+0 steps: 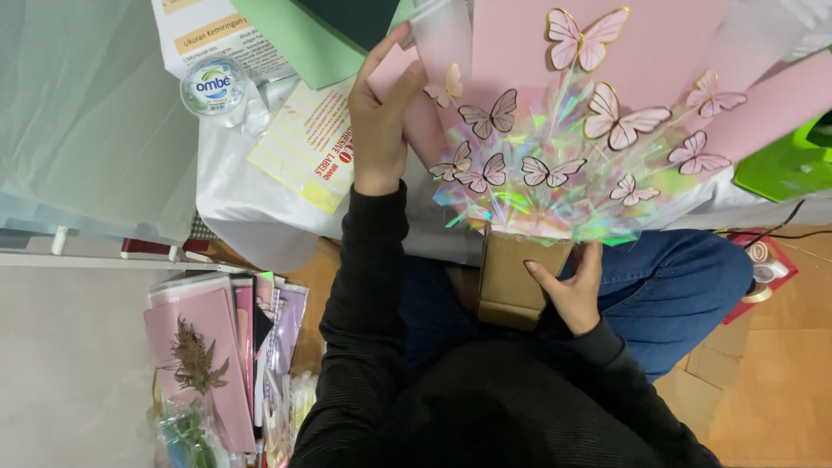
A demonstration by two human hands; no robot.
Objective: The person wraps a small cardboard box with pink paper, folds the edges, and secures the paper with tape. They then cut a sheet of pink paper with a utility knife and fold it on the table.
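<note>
butterflies [494, 113]: pale pink wings, gold edges, dark vein lines
film [555, 186]: clear iridescent, flashes of green, blue, pink, yellow
wrap [511, 39]: flat pink, one frosted whitish strip at left edge
box [511, 273]: plain brown cardboard
sleeves [368, 286]: black, fine ribbing
jeans [685, 273]: mid blue
sheet [290, 39]: light green, darker green sheet over it
label pack [303, 143]: pale yellow, red print
cap [212, 85]: white, blue and green print
card [195, 347]: dusty pink, brown dried sprig on it
bag [234, 195]: white plastic
floor [780, 381]: tan wood
tool [784, 165]: bright green
</note>
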